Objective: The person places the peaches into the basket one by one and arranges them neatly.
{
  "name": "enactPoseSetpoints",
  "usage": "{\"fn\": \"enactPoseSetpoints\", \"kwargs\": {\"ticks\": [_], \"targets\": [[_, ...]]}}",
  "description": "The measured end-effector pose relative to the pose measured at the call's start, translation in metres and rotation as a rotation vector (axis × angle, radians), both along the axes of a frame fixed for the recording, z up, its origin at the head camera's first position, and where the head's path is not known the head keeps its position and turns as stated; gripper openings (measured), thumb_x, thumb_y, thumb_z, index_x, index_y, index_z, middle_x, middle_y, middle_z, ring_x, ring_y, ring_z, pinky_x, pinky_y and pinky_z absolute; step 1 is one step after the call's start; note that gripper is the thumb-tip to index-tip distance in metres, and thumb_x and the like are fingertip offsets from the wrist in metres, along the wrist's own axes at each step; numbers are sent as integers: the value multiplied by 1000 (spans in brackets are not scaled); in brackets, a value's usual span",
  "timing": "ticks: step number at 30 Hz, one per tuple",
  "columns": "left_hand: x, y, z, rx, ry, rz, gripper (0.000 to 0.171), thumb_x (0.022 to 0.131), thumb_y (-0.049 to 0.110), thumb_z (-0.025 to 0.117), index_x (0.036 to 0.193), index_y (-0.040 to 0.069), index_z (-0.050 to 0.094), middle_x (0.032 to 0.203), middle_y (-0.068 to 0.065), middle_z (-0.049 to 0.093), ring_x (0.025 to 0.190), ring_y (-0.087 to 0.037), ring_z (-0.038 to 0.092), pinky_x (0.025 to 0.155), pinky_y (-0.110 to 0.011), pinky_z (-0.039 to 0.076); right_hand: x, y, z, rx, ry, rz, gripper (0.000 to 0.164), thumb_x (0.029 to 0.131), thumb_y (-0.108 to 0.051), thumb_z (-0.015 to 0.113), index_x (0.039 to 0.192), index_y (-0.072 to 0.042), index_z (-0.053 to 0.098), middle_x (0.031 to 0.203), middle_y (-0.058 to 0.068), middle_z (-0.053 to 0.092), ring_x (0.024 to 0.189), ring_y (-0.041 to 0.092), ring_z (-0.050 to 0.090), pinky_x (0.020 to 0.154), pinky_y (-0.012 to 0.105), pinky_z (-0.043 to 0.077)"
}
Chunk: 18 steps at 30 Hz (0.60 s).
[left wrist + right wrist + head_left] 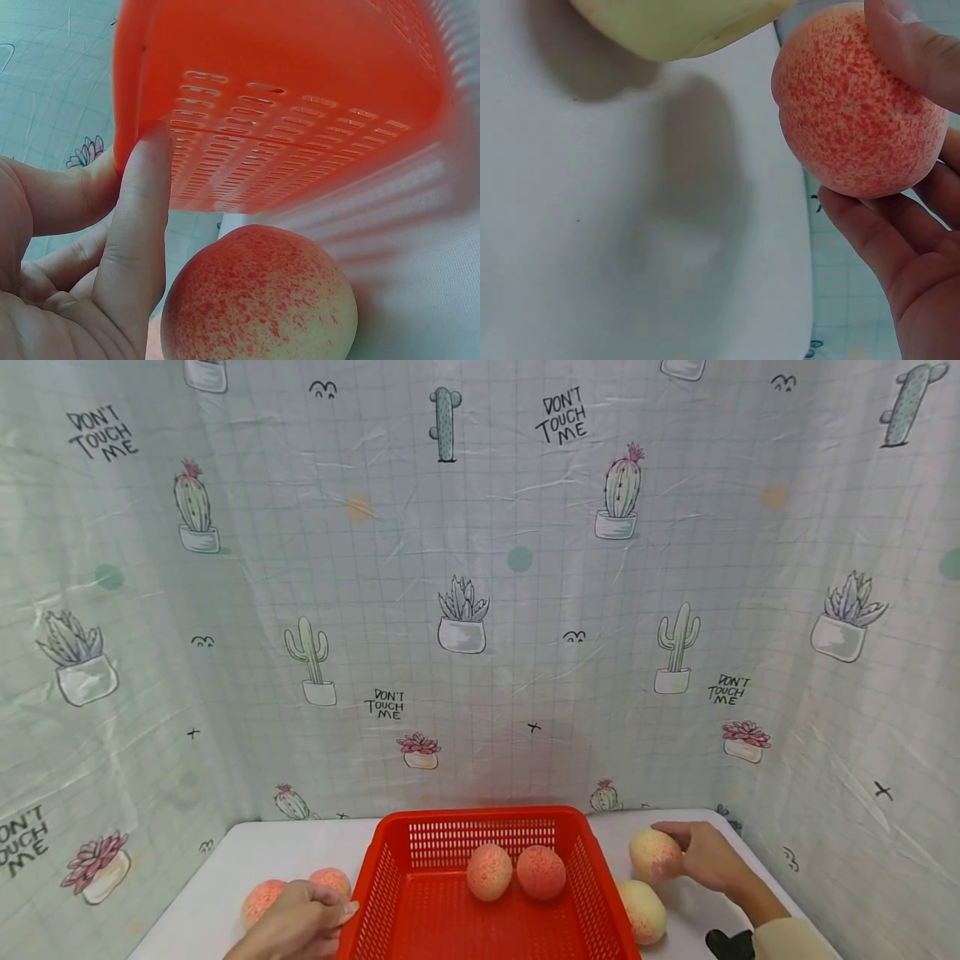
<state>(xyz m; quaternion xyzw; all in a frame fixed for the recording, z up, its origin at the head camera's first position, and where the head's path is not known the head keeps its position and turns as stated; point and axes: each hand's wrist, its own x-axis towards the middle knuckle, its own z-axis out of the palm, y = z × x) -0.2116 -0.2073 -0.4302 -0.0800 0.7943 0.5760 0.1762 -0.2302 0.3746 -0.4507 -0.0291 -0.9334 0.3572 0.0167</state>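
My left hand (300,920) pinches the left rim of a red plastic basket (480,935) between thumb and fingers. Two peaches, one paler (490,872) and one deeper pink (542,872), lie inside toward the basket's back wall. Off to the right of the basket, my right hand (708,864) grips a yellow-and-pink peach (652,853); in the right wrist view this peach (855,105) shows red speckles, with the thumb on one side and fingers below. A pale yellow peach (642,912) sits on the table right beside the basket's right wall.
Two pink peaches, a nearer one (262,902) and a farther one (331,882), lie left of the basket around my left hand. All stand on a white table (217,868). A cactus-printed curtain (480,693) encloses the table at the back and both sides.
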Motion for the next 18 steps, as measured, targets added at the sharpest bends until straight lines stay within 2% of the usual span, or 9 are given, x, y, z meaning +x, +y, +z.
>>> {"fn": "enactPoseSetpoints", "kwargs": {"ticks": [3,7,12,18], "targets": [[0,0,0,-7,-2,22,33,94,15,76,119,-7,69,93,-5,74,75,-19,70,73,-30,63,0,-1,8,-20,15,42,71,73,-19,92,136,2,66,124,17,75,105,24,70,94,52,60],[0,-2,0,16,17,-4,27,96,12,74,115,-6,71,92,-5,74,75,-19,71,72,-31,63,3,-3,20,-49,35,88,70,74,-14,90,137,3,64,125,19,74,107,26,71,93,50,61],[0,-3,-1,16,21,-25,30,95,16,76,116,-5,71,91,-4,73,74,-18,69,71,-28,61,7,-8,34,-85,36,134,73,75,-13,91,139,4,62,130,22,71,110,30,70,92,51,62],[0,-2,-2,13,13,-1,34,95,16,75,119,-7,69,93,-6,75,75,-20,71,73,-31,64,8,-17,47,-121,53,196,73,74,-11,90,139,4,62,128,21,72,110,29,70,84,40,63]]}}
